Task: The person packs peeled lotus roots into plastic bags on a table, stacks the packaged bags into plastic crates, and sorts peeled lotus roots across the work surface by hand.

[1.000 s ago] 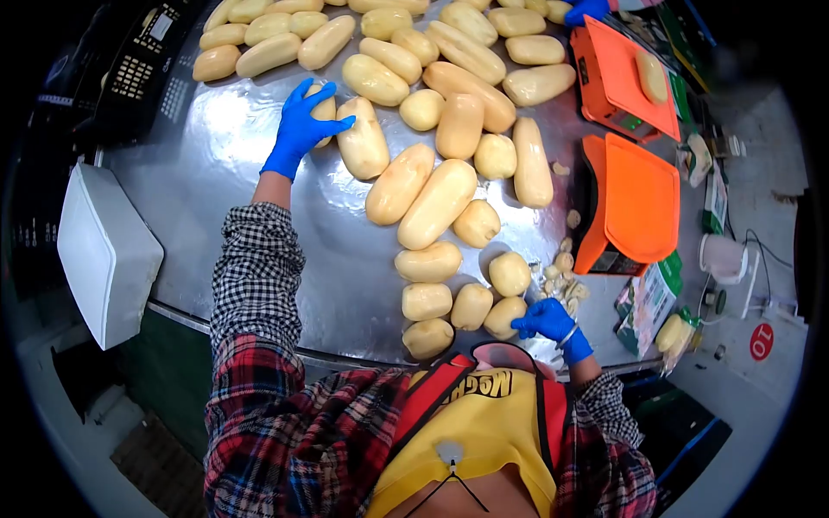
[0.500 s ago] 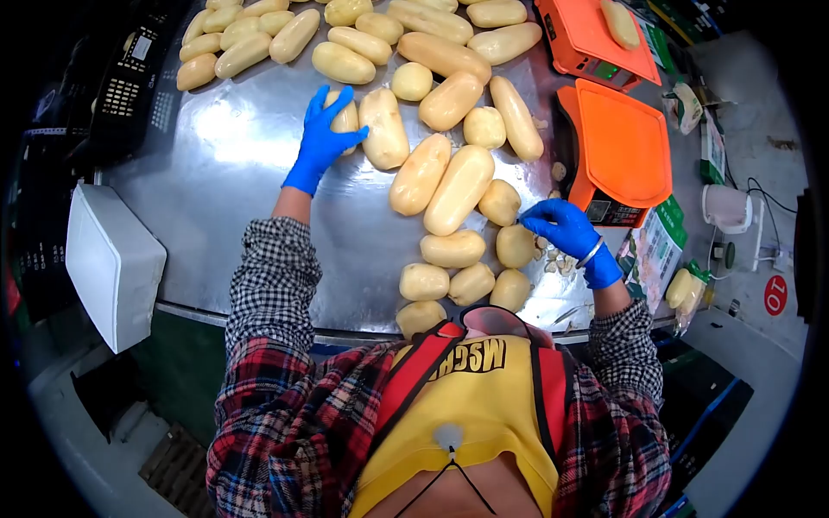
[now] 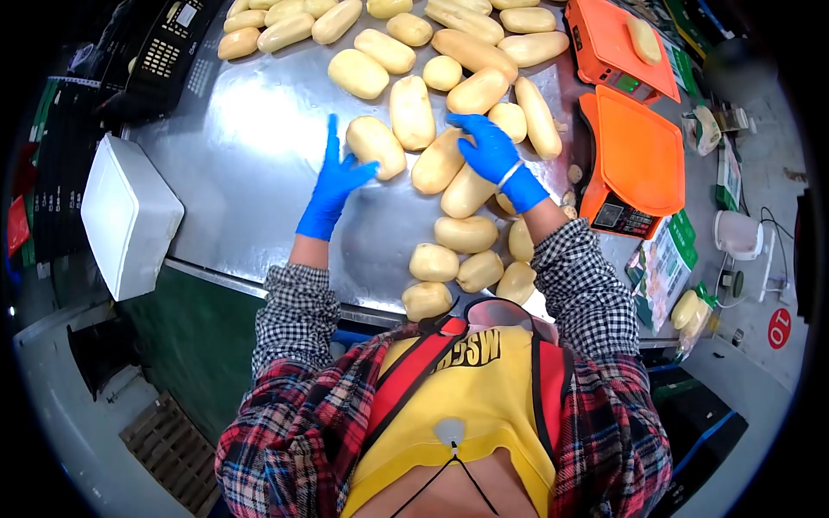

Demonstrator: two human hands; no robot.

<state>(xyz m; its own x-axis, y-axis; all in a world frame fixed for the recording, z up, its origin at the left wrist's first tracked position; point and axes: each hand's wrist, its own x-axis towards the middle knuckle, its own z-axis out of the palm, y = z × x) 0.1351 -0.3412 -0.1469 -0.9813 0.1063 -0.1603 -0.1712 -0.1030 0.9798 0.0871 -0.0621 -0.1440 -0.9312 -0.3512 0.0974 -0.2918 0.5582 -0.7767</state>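
Peeled, pale-yellow root pieces lie in a loose group on the shiny metal table. My left hand, in a blue glove, has its fingers spread, the thumb at the lower edge of a thick piece. Above and to the right of that piece lies an upright one. My right hand, also blue-gloved, is over a long piece and beside a tilted piece. Its fingers point left and are apart. Shorter pieces sit near the table's front edge.
Two orange scales, an upper one with a piece on it and a nearer one, stand at the right. Printed bags lie beside them. A white box is at the left edge, a black crate behind it.
My right hand has moved up and left from the small pieces to the long ones. The piece by my left hand now lies lower, closer to the group, and that hand is below it.
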